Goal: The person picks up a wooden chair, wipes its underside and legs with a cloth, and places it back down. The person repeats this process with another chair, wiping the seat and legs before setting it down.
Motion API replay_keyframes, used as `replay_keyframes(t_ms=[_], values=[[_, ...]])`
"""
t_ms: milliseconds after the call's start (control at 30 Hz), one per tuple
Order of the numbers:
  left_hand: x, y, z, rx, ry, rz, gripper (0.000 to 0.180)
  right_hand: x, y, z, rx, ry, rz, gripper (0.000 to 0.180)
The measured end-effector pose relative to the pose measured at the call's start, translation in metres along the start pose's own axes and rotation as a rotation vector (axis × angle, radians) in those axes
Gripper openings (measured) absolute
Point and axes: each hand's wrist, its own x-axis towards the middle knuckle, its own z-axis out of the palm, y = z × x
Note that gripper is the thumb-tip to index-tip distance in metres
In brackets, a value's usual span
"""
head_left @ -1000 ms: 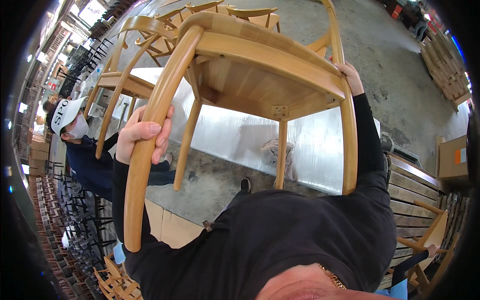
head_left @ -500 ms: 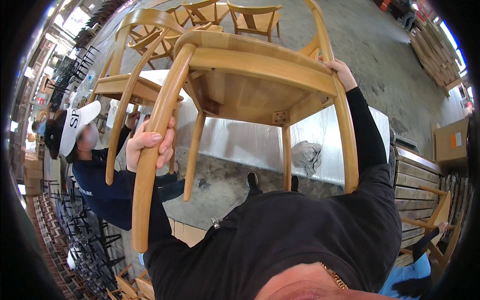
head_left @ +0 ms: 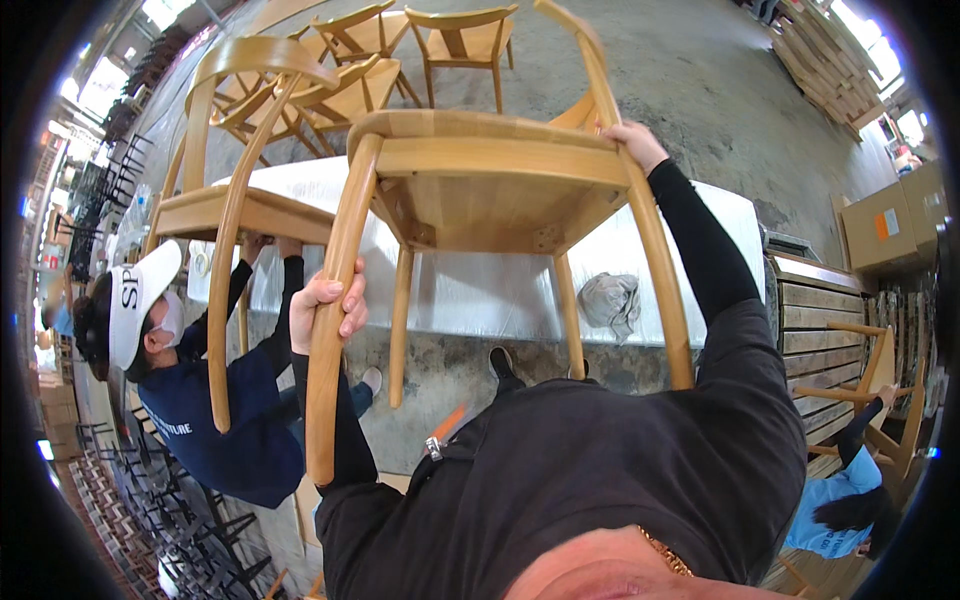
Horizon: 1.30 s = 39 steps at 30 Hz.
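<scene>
I hold a light wooden chair raised and tipped, so the underside of its seat shows. My left hand is closed round the thick leg at its left side. At the right, my right hand grips the frame where the leg meets the seat and back, its fingers partly hidden behind the wood. Beneath and behind the chair lies a table covered in shiny plastic film. A crumpled grey cloth rests on it, between the right-hand legs.
To my left, a co-worker in a white cap has both hands under another wooden chair. Several finished chairs stand beyond the table. A slatted wooden surface and a cardboard box are at right, with another person nearby.
The chair in my hands appears lower and a little smaller, with both hands still on it. The co-worker's other hand now shows under the neighbouring chair.
</scene>
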Motion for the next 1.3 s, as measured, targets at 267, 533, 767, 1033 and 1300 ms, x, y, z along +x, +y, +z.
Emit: replay_keyframes(t_ms=[267, 533, 767, 1033, 1300], values=[[0.005, -0.007, 0.029, 0.047, -0.026, 0.022, 0.043, -0.018, 0.021, -0.021, 0.064, 0.026, -0.019, 0.039], [0.01, -0.007, 0.052, 0.124, -0.02, 0.01, 0.045, -0.165, 0.07, -0.023, 0.483, -0.003, 0.094, 0.062], [0.006, 0.011, 0.088, 0.777, 0.285, -0.062, 0.039, -0.189, 0.11, -0.023, 1.148, -0.257, -0.015, 0.052], [-0.002, 0.012, 0.091, 1.011, 0.475, -0.135, 0.039, -0.191, 0.123, 0.025, 0.247, 0.419, -0.637, 0.068], [-0.004, 0.007, 0.066, 1.013, 0.476, -0.055, 0.039, -0.151, 0.099, 0.028, 0.051, 0.299, -0.998, 0.047]])
